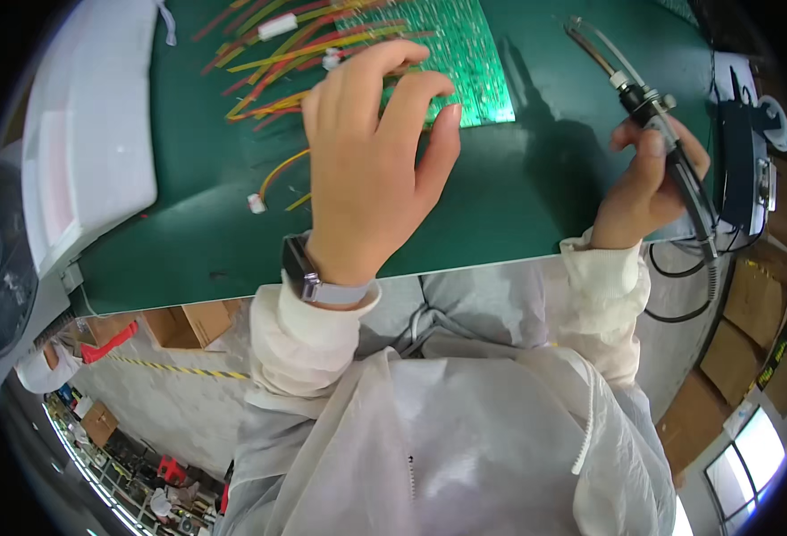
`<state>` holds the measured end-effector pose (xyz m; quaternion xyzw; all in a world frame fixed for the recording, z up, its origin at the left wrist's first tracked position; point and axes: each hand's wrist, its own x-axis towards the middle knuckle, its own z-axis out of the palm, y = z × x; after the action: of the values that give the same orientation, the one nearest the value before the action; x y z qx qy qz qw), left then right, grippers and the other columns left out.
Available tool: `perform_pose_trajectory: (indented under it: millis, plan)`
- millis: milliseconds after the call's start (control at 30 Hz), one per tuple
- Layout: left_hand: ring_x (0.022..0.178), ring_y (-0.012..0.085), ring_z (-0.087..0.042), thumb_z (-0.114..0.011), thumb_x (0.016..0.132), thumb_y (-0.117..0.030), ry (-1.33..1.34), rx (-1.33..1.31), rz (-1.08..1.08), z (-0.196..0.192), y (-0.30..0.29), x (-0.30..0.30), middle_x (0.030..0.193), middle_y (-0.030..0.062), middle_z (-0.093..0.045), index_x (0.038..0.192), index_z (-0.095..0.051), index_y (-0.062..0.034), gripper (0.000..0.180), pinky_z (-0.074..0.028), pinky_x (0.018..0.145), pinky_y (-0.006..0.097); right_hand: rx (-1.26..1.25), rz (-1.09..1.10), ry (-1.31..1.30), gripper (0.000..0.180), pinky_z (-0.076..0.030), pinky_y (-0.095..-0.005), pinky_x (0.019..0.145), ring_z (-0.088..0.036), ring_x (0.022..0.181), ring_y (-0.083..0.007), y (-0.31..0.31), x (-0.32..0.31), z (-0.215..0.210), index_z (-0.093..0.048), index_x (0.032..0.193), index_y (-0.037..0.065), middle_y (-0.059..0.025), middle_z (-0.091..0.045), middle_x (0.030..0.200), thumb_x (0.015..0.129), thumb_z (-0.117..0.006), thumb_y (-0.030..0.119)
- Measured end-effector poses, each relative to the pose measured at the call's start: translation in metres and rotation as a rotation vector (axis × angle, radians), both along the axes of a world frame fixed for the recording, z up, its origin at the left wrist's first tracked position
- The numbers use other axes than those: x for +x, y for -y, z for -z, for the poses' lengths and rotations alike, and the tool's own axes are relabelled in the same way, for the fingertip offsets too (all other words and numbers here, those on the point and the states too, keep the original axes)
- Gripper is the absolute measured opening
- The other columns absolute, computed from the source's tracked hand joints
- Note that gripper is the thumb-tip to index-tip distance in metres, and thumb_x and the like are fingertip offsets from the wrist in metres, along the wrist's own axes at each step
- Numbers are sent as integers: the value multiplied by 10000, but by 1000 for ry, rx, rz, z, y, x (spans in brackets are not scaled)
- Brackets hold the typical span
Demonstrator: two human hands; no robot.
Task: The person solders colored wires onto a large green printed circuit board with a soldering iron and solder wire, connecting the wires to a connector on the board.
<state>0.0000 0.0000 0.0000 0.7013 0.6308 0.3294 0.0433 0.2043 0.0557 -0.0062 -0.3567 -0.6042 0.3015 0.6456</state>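
A green circuit board lies on the table with red and yellow wires running off its left side. Over the board's left part reaches my left hand, palm down, its fingers bent and apart. I see nothing between them, though the hand covers some wires and part of the board. My right hand is wrapped round a soldering iron, well to the right of the board. The iron's tip points up and left, with a thin tube along its shaft. A white connector on a short wire lies left of my left wrist.
The green table ends just in front of my body. A white casing stands along its left side. On the right are a dark box-shaped device and the iron's black cable. Cardboard boxes stand beyond.
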Motion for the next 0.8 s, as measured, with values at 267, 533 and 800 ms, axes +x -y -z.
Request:
perform_pose_trajectory:
  millis: [267, 533, 800]
  plan:
    - [1096, 243, -469, -719, 661, -311, -36, 66, -28, -6, 6, 4, 1179, 86, -513, 1120, -507, -34, 576, -304, 928, 415, -173, 34, -8, 274, -448, -223, 646, -526, 694, -110, -1, -8, -1, -448, 1033, -9, -71, -525, 815, 836, -593, 114]
    - [1119, 239, -449, -719, 650, -322, -99, -14, -10, -17, 36, 13, 1202, 77, -491, 1150, -481, -47, 618, -276, 955, 420, -228, -10, -13, 299, -417, -235, 719, -508, 756, -105, -4, -5, 1, -467, 1037, 5, -57, -499, 885, 822, -618, 148]
    - [1020, 240, -526, -612, 783, -125, -55, 276, -191, -100, 3, -87, 1046, 98, -579, 1053, -556, -33, 291, -386, 888, 322, -224, 76, 57, 276, -421, -246, 750, -505, 796, -117, -6, 1, 1, -469, 1021, 1, -61, -497, 921, 818, -617, 115]
